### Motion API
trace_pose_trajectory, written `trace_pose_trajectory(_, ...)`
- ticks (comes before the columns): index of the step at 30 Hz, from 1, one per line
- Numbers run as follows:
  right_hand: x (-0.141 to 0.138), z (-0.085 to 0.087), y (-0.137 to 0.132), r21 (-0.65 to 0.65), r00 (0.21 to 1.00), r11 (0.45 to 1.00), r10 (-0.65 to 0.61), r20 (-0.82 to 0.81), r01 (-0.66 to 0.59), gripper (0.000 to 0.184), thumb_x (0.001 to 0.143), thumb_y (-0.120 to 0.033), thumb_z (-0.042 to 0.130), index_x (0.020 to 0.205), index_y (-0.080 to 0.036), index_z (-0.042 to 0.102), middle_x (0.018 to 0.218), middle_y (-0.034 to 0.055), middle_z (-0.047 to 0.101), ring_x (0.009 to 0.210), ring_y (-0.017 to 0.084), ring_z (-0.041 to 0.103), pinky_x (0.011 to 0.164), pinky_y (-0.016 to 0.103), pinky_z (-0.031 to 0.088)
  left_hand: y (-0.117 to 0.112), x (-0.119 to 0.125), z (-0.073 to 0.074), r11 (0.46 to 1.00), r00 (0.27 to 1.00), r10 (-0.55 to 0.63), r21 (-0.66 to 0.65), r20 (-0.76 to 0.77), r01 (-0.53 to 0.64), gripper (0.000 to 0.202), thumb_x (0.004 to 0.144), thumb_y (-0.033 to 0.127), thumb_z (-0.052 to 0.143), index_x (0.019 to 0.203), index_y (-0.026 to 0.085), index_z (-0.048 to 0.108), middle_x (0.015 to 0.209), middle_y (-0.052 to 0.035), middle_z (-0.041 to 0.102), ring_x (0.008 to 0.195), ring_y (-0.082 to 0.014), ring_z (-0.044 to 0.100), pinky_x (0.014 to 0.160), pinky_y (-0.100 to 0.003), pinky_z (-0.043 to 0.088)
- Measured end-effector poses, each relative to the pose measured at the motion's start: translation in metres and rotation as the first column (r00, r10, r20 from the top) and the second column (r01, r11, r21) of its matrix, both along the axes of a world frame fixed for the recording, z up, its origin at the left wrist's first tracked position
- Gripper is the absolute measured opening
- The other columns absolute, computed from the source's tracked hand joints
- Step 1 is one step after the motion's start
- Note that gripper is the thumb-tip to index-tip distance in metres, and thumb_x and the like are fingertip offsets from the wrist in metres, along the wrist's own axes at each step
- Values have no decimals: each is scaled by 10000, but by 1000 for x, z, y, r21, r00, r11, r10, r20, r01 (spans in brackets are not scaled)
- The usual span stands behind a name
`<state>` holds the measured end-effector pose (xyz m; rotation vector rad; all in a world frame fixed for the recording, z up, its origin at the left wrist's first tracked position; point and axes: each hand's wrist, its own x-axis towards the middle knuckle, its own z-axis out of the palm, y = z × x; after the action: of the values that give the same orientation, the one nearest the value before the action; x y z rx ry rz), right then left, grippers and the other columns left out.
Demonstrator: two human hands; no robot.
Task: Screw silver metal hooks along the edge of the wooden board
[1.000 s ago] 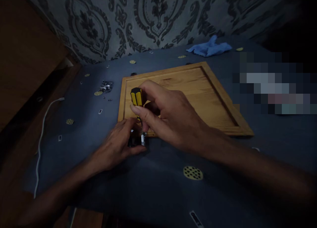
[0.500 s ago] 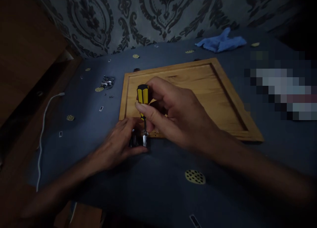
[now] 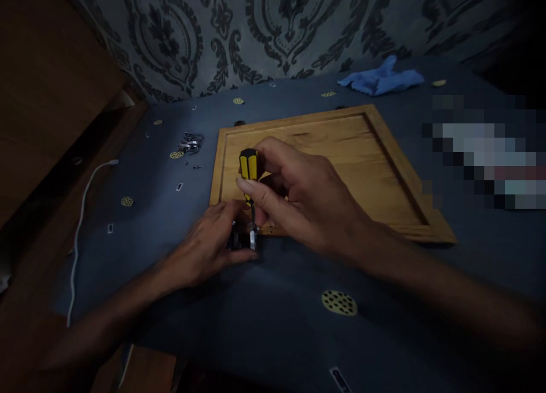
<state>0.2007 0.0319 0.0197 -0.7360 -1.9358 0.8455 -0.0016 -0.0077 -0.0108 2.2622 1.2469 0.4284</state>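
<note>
My right hand point(image 3: 313, 194) grips a yellow-and-black screwdriver point(image 3: 249, 166), held nearly upright with its shaft pointing down. The shaft's lower end meets a shiny metal hinge point(image 3: 253, 238) at the near edge of a framed wooden cabinet door point(image 3: 375, 188). Around that hinge, the thumb and fingers of my left hand point(image 3: 207, 242) pinch it against the door's edge. Part of the hinge is covered by my left fingers, and the exact spot of the screwdriver tip is hard to see. Small dark holes show in the frame just right of it.
Left of the door lie a pile of metal hinges point(image 3: 190, 143) and a few small screws point(image 3: 197, 167). A blue cloth point(image 3: 379, 80) lies at the back by the patterned wall. A white cable point(image 3: 79, 234) runs along the left side. A pixelated patch covers the far right.
The whole view has shifted slightly. Both hands, the screwdriver and the hinge keep the same places relative to the door.
</note>
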Motion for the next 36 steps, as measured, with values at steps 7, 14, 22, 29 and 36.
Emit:
trace_pose_trajectory(7, -4, 1, -6, -31, 999, 999, 20, -25, -21, 212, 1005, -207, 583, 873, -258, 426, 752, -48, 524, 658, 130, 566, 554, 272, 426, 0, 1, 0, 1000, 1000, 20, -2, -21, -20, 450, 860, 300, 821, 1166, 233, 499, 1082, -39, 683, 1035, -297, 679, 910, -484, 572)
trace_pose_trajectory(14, -9, 1, -12, -119, 994, 993, -15, -110, 2, 221, 977, -192, 637, 894, -256, 443, 815, -42, 548, 651, 110, 568, 523, 251, 454, -2, 1, 2, 999, 999, 35, -15, -31, -36, 457, 889, 343, 783, 1220, 210, 496, 1136, -81, 679, 1126, -342, 663, 960, -537, 568)
trace_pose_trajectory(22, 0, 11, -9, -150, 976, 965, 208, -65, -216, 72, 1007, -188, 591, 991, -234, 538, 792, -50, 609, 671, 106, 650, 555, 225, 507, 1, -1, -5, 998, 999, -40, 44, 31, 39, 300, 926, 331, 717, 1121, 233, 511, 1108, -59, 661, 1072, -308, 664, 933, -512, 570)
trace_pose_trajectory(29, -5, 5, -10, -230, 953, 935, 229, -197, -272, 183, 1009, -182, 590, 885, -246, 471, 604, -108, 541, 511, 95, 647, 484, 208, 505, -1, -1, -2, 1000, 1000, -9, 28, 9, 9, 287, 891, 302, 747, 1021, 240, 499, 1061, -30, 640, 1050, -284, 661, 940, -494, 570)
trace_pose_trajectory(36, -1, 18, -15, -169, 979, 986, -51, -199, 17, 214, 1014, -267, 612, 857, -247, 467, 715, -74, 578, 557, 91, 621, 512, 233, 483, 0, 1, 1, 998, 999, 47, -29, -26, -48, 398, 853, 298, 808, 1123, 233, 523, 1075, -39, 656, 1054, -297, 659, 903, -470, 569)
